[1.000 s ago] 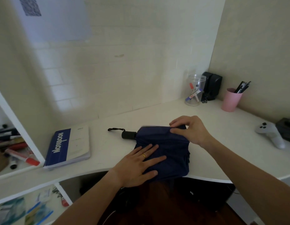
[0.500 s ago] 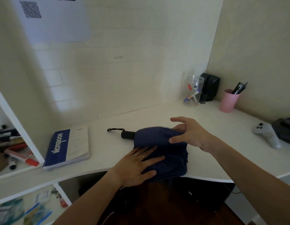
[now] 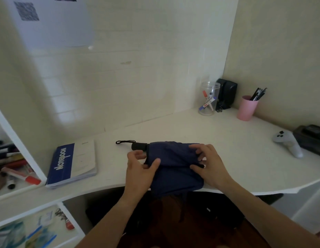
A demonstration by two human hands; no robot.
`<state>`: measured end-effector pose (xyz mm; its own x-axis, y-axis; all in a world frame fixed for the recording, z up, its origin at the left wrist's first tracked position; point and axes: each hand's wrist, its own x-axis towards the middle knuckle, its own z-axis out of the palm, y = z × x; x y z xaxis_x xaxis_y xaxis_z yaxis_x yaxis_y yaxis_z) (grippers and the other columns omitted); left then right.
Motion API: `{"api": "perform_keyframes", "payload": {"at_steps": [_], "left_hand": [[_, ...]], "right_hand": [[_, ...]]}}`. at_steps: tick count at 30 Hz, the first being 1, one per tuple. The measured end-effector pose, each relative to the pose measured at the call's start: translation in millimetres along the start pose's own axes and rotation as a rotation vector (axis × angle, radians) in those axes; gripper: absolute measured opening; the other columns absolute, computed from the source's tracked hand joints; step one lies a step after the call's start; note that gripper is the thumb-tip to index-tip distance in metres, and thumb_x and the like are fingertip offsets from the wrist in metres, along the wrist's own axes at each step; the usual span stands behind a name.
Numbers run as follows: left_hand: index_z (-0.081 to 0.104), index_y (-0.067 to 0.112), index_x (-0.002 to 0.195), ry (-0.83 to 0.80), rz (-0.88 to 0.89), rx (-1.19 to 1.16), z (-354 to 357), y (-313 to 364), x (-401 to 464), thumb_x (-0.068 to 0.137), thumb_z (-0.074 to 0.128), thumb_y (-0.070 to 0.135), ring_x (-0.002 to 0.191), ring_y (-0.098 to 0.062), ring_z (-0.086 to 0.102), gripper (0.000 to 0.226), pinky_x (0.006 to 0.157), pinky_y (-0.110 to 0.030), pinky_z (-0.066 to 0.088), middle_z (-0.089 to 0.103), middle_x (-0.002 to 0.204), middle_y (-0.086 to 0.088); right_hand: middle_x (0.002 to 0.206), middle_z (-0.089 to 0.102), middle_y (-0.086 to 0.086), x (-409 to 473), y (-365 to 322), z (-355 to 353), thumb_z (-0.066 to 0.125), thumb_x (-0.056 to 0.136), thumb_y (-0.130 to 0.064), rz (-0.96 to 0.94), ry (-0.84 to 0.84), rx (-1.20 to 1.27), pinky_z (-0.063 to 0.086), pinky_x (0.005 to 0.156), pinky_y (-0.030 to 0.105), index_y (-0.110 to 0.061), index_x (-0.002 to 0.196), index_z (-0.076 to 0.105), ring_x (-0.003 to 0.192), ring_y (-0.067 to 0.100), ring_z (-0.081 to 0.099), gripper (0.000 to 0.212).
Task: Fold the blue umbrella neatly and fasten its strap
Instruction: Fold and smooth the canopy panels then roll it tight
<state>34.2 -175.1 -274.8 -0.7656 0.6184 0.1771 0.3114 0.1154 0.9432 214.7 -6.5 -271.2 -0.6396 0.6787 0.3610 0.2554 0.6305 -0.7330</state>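
Two hands' grips pinch the rumpled blue umbrella point(image 3: 173, 169): left hand point(image 3: 139, 172), right hand point(image 3: 209, 165).

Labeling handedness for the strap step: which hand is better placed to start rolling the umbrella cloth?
Probably the left hand: its thumb already pinches the cloth edge of the umbrella beside the handle, where a roll could start. The right hand grips the far end and can steady it. No strap is clearly visible.

A white curved desk point(image 3: 173, 127) fills a corner of pale tiled wall point(image 3: 137, 51); white shelves point(image 3: 21, 192) stand left, dark floor point(image 3: 173, 221) below.
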Motion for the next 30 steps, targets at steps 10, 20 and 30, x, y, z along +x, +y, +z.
{"api": "perform_keyframes", "payload": {"at_steps": [10, 20, 30], "left_hand": [[0.058, 0.027, 0.124, 0.05, -0.102, -0.243, 13, 1, 14, 0.084, 0.084, 0.015, 0.097, -0.015, 0.072, 0.049, 0.089, -0.041, 0.06, 0.075, 0.104, 0.003], [0.065, 0.014, 0.123, -0.11, -0.283, -0.299, 7, -1, 12, 0.074, 0.091, 0.033, 0.099, -0.017, 0.075, 0.059, 0.083, -0.032, 0.061, 0.078, 0.108, -0.003], [0.077, 0.019, 0.115, -0.263, -0.321, -0.409, 4, 2, 16, 0.094, 0.067, 0.025, 0.116, -0.021, 0.069, 0.024, 0.105, -0.04, 0.051, 0.078, 0.117, 0.0]], "right_hand": [[0.101, 0.058, 0.0, -11, 6, 11, 0.083, 0.073, 0.001, 0.136, 0.199, 0.206, 0.054, 0.08, 0.02, -0.023, 0.11, 0.048, 0.097, 0.011, 0.061, 0.056], [0.098, 0.065, -0.012, -16, 7, 15, 0.087, 0.069, -0.009, 0.167, 0.285, 0.13, 0.045, 0.074, 0.017, -0.024, 0.105, 0.053, 0.091, 0.006, 0.061, 0.052], [0.091, 0.07, -0.019, -14, 15, 8, 0.081, 0.073, -0.005, 0.132, 0.113, 0.06, 0.043, 0.07, 0.015, -0.032, 0.091, 0.068, 0.081, 0.0, 0.059, 0.035]]}}
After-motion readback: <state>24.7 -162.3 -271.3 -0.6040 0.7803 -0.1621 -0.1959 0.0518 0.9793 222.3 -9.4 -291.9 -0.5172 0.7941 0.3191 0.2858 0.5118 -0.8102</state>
